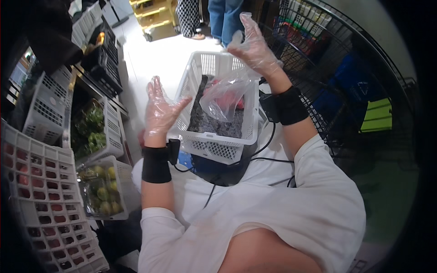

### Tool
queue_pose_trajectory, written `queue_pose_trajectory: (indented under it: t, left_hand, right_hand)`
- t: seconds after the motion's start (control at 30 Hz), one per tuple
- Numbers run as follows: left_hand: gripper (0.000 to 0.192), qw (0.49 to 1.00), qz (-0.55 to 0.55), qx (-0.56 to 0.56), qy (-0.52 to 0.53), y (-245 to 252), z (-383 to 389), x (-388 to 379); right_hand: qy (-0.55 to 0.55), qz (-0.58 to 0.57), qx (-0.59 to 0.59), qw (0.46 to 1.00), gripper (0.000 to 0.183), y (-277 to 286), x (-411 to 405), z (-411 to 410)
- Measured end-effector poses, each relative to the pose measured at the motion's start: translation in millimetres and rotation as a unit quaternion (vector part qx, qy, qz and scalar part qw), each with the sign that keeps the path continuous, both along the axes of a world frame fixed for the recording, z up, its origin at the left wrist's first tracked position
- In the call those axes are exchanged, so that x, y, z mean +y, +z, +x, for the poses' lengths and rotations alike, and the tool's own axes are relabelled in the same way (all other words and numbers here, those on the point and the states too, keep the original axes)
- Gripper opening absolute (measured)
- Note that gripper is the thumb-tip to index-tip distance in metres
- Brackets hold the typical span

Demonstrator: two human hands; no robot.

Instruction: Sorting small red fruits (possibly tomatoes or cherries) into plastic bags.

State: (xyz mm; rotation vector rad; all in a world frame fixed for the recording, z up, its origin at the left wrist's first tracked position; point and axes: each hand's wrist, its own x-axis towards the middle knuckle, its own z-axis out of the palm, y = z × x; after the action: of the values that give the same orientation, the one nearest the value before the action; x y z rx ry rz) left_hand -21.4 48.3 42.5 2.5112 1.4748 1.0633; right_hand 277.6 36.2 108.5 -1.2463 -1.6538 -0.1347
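Observation:
Both of my hands wear clear plastic gloves and are raised with the fingers spread. My left hand point(160, 109) is just left of a white plastic crate point(251, 123), holding nothing. Above the crate's far right corner is my right hand point(254, 51), its thumb and fingers apart. A clear plastic bag point(222, 99) lies in the crate over something red point(235, 99), which it partly hides. Dark grey padding point(218, 128) lines the crate's floor. Black bands with small devices wrap both wrists.
On my left stand a crate of leafy greens point(114, 136), a crate of green-yellow fruit point(106, 194) and a tilted white crate point(47, 204). A wire cart point(297, 51) is close on the right. People's legs point(223, 20) and a yellow trolley point(153, 17) are ahead.

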Motion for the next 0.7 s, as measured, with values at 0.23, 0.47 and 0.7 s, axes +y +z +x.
queue_pose_trajectory:
  t: [0.23, 0.47, 0.7]
  left_hand:
    - [0.078, 0.982, -0.164, 0.082, 0.038, -6.2, -14.1, -5.4]
    - [0.071, 0.95, -0.287, 0.117, 0.032, 1.2, 6.0, 4.5]
    - [0.056, 0.893, -0.428, 0.11, 0.091, -20.2, -8.0, 27.6]
  right_hand:
    - [-0.096, -0.42, -0.24, 0.87, 0.071, -42.2, -14.6, -19.8]
    - [0.02, -0.496, -0.218, 0.84, 0.067, -115.4, -10.2, -27.6]
    - [0.185, -0.338, -0.011, 0.923, 0.02, -107.7, -1.0, 36.2]
